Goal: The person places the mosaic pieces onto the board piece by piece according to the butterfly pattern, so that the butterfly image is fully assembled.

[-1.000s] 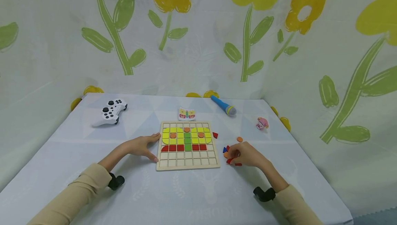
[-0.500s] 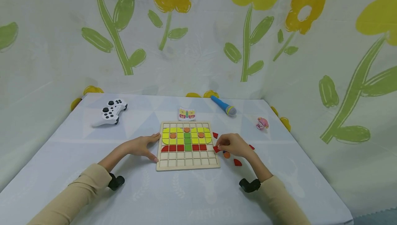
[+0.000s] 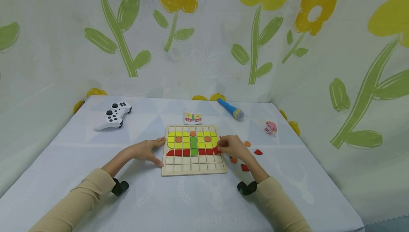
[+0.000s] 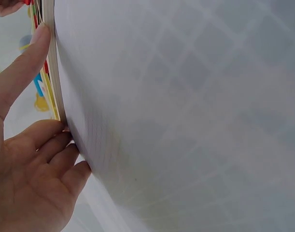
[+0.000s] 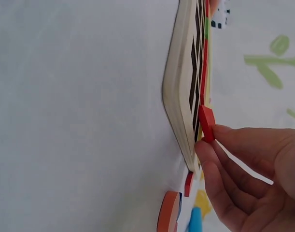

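A wooden grid board (image 3: 194, 168) lies on the table, with yellow, green, red and orange pieces set in its cells. Along its left edge rests my left hand (image 3: 143, 151), thumb and fingers spread and touching the rim; the left wrist view shows the fingers (image 4: 65, 159) against the board's side. My right hand (image 3: 234, 147) pinches a red tile (image 5: 207, 123) between thumb and fingers. That tile is tilted over the right end of the red row, at the board's right edge. Part of the board's right rim is hidden behind the right hand.
Right of the board lie loose pieces: an orange disc (image 3: 247, 144), a red piece (image 3: 258, 152), another red piece (image 3: 245, 167) and an orange disc (image 3: 234, 160). Behind are a butterfly picture card (image 3: 192, 117), a blue microphone (image 3: 230, 109), a pink figurine (image 3: 270, 127) and a white game controller (image 3: 115, 115).
From the loose pieces, my right hand has moved left and slightly away with a red tile, reaching the board's right edge. My left hand has stayed on the board.
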A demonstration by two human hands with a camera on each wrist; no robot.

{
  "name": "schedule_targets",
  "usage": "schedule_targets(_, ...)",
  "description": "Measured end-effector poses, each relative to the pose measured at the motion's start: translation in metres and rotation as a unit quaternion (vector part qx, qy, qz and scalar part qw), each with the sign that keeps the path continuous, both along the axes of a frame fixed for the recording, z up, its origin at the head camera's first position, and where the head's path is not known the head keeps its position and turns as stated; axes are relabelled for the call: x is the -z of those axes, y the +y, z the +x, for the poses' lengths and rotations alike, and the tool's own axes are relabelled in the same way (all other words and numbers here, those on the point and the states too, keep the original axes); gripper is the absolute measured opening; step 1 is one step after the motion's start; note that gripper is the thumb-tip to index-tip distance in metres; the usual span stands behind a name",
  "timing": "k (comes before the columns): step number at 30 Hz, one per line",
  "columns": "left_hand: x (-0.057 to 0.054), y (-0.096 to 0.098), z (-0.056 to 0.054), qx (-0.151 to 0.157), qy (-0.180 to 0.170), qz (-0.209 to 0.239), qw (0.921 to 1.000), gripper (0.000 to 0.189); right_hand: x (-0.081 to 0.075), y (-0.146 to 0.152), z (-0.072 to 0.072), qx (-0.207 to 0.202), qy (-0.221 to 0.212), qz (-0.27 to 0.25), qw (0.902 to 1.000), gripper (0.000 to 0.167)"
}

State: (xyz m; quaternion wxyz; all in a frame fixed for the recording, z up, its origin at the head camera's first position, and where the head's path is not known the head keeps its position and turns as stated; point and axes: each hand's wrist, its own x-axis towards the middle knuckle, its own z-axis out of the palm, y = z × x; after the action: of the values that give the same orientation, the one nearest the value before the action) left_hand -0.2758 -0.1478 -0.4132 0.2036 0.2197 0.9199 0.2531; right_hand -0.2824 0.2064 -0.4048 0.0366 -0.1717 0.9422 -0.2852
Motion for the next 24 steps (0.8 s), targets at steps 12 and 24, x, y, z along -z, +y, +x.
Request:
schedule_targets(12,0.0010,-0.0005,-0.0022,0.001,-0.003,0.000,1.0000,0.108,-0.0010,-0.0042,0.0041,0.011,-0.004,0.033,0.9994,0.007)
schedule_targets(24,0.0006,-0.0004,-0.0005,0.005,0.000,0.005,1.0000,0.106,-0.0058,-0.0043,0.0075,-0.005,-0.018,0.038,0.9991,0.012)
